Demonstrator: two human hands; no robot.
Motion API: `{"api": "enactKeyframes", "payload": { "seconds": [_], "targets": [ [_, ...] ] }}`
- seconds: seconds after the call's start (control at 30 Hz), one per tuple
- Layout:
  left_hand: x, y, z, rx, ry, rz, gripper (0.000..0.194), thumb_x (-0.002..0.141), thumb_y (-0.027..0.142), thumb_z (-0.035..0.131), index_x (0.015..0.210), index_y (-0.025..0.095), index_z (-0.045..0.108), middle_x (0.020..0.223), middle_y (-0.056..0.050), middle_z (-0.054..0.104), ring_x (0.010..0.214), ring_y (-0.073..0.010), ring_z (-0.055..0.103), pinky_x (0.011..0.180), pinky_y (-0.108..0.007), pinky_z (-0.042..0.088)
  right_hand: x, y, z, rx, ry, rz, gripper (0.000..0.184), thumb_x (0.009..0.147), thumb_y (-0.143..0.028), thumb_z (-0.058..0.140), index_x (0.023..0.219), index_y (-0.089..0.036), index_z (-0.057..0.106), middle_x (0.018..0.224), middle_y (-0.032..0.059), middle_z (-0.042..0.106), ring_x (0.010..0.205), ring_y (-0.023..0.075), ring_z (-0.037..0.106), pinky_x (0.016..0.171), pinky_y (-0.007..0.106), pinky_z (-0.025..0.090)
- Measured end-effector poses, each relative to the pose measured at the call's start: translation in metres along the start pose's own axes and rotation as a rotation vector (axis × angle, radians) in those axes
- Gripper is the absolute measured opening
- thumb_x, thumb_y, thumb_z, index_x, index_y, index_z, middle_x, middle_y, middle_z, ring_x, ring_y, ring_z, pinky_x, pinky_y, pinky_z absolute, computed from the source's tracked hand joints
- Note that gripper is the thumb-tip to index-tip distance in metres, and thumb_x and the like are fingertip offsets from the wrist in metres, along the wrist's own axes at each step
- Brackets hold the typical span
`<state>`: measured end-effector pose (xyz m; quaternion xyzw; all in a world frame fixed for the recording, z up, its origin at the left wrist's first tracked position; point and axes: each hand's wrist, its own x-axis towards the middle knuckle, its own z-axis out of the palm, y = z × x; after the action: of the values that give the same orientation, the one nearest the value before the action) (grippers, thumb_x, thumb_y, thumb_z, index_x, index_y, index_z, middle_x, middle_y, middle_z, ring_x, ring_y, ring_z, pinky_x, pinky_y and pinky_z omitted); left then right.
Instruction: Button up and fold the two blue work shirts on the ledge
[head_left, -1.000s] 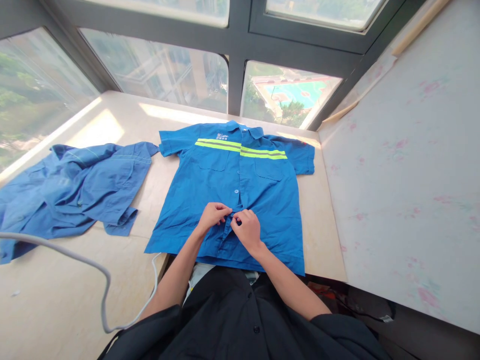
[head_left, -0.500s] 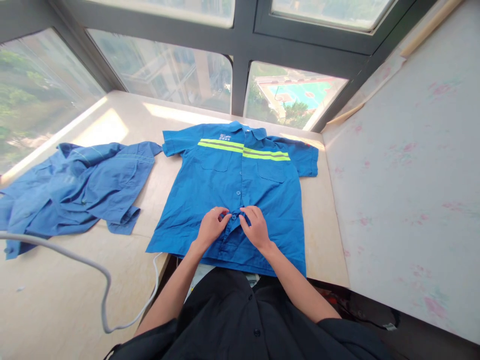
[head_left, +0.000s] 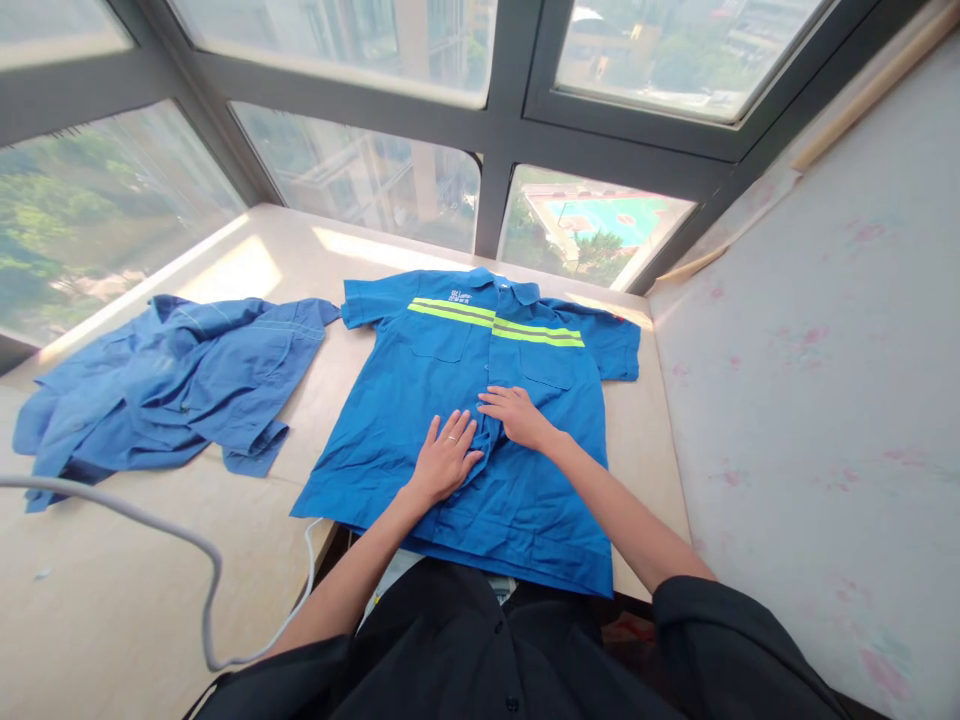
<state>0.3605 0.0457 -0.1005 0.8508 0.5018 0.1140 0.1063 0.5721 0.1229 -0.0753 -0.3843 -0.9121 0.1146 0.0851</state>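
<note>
A blue short-sleeved work shirt point(head_left: 390, 440) lies spread front side up, its collar towards the window. A yellow-green reflective stripe point(head_left: 454, 311) crosses its chest, with small white lettering point(head_left: 461, 297) above on one side. My left hand point(head_left: 446, 460) rests flat on the lower front, left of the button placket, fingers stretched out. Across the placket, a little higher, my right hand point(head_left: 517, 415) lies on the cloth with its fingers extended to the left. Neither hand grips anything. The cloth between them is slightly creased, and most buttons are hidden.
A second, crumpled blue garment point(head_left: 225, 390) lies to the left on the pale wooden surface point(head_left: 135, 600). A grey-white cable point(head_left: 206, 590) loops at the lower left. Windows point(head_left: 360, 180) stand behind, and a floral-papered wall point(head_left: 810, 400) bounds the right side.
Both hands have let go of the placket near a lower button and now lie flat. My right hand has moved up along the shirt front. The camera view has tilted up slightly.
</note>
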Motion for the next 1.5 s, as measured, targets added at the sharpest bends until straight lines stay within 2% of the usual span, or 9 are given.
{"api": "enactKeyframes", "payload": {
  "seconds": [0.1,0.27,0.53,0.77,0.93,1.0,1.2,1.37,1.5],
  "targets": [
    [-0.007,0.001,0.006,0.088,0.035,-0.057,0.066,0.098,0.054,0.036,0.15,0.015,0.039,0.159,-0.014,0.026,0.149,-0.0294,0.021,0.121,-0.053,0.01,0.014,0.015,-0.009,-0.053,-0.091,-0.073,0.051,0.081,0.003,0.047,0.119,-0.024,0.068,0.141,0.0091,0.056,0.137,0.0261,0.042,0.104,0.05,0.033],
    [-0.008,0.002,0.006,0.114,0.046,-0.095,0.073,0.095,0.062,0.034,0.152,0.015,0.036,0.159,-0.014,0.023,0.149,-0.03,0.019,0.121,-0.053,0.012,0.025,0.027,-0.033,-0.104,-0.072,-0.165,0.03,0.084,-0.003,0.049,0.095,-0.02,0.071,0.137,0.0087,0.059,0.137,0.0272,0.041,0.107,0.05,0.027],
    [-0.001,0.002,-0.012,0.046,0.037,-0.131,0.052,0.101,0.045,0.031,0.143,0.02,0.05,0.153,-0.011,0.039,0.143,-0.0277,0.035,0.117,-0.049,0.026,0.009,0.041,-0.055,-0.112,-0.047,-0.243,0.023,0.076,-0.005,0.053,0.081,-0.022,0.068,0.083,0.0061,0.071,0.11,0.0229,0.056,0.108,0.044,0.024],
    [0.049,-0.001,-0.035,-0.057,-0.023,-0.275,0.037,0.097,0.036,0.045,0.118,0.018,0.069,0.113,-0.013,0.067,0.105,-0.0272,0.061,0.089,-0.038,0.048,0.016,0.027,-0.052,-0.2,-0.089,-0.136,0.022,0.085,-0.013,0.056,0.101,-0.02,0.069,0.077,0.009,0.069,0.09,0.0236,0.054,0.093,0.037,0.032],
    [0.071,-0.009,-0.031,-0.162,-0.085,-0.287,0.033,0.094,0.029,0.051,0.12,0.019,0.069,0.107,-0.011,0.065,0.098,-0.0224,0.062,0.087,-0.03,0.047,0.032,0.021,-0.042,-0.256,-0.047,-0.208,0.038,0.089,-0.01,0.05,0.124,-0.02,0.062,0.107,0.0124,0.067,0.102,0.0242,0.054,0.089,0.037,0.033],
    [0.075,-0.01,-0.029,-0.169,-0.111,-0.281,0.031,0.093,0.028,0.052,0.118,0.022,0.069,0.105,-0.01,0.064,0.097,-0.0216,0.062,0.084,-0.029,0.048,0.039,0.023,-0.037,-0.267,-0.056,-0.236,0.036,0.089,-0.009,0.051,0.121,-0.021,0.063,0.115,0.0123,0.065,0.11,0.0248,0.052,0.093,0.038,0.031],
    [0.084,-0.011,-0.027,-0.212,-0.141,-0.277,0.022,0.092,0.024,0.052,0.104,0.019,0.07,0.101,-0.008,0.067,0.094,-0.0214,0.063,0.082,-0.029,0.047,0.054,0.038,-0.028,-0.279,-0.106,-0.277,0.019,0.089,-0.01,0.053,0.082,-0.018,0.069,0.08,0.0074,0.064,0.091,0.0221,0.053,0.095,0.041,0.028],
    [0.093,-0.016,-0.023,-0.312,-0.111,-0.338,0.023,0.086,0.014,0.049,0.092,0.018,0.071,0.092,-0.007,0.071,0.089,-0.0202,0.065,0.077,-0.027,0.044,0.048,0.04,-0.018,-0.218,0.128,-0.221,0.021,0.096,-0.016,0.047,0.088,-0.017,0.067,0.087,0.0087,0.064,0.087,0.021,0.05,0.087,0.036,0.032],
    [0.095,-0.021,-0.021,-0.563,-0.057,-0.408,0.017,0.081,0.014,0.054,0.08,0.017,0.071,0.081,-0.004,0.072,0.076,-0.0161,0.065,0.069,-0.024,0.043,0.037,0.034,-0.011,-0.095,0.147,-0.271,0.022,0.095,-0.009,0.044,0.099,-0.017,0.065,0.098,0.0085,0.066,0.097,0.0202,0.053,0.096,0.037,0.031]
  ]
}}
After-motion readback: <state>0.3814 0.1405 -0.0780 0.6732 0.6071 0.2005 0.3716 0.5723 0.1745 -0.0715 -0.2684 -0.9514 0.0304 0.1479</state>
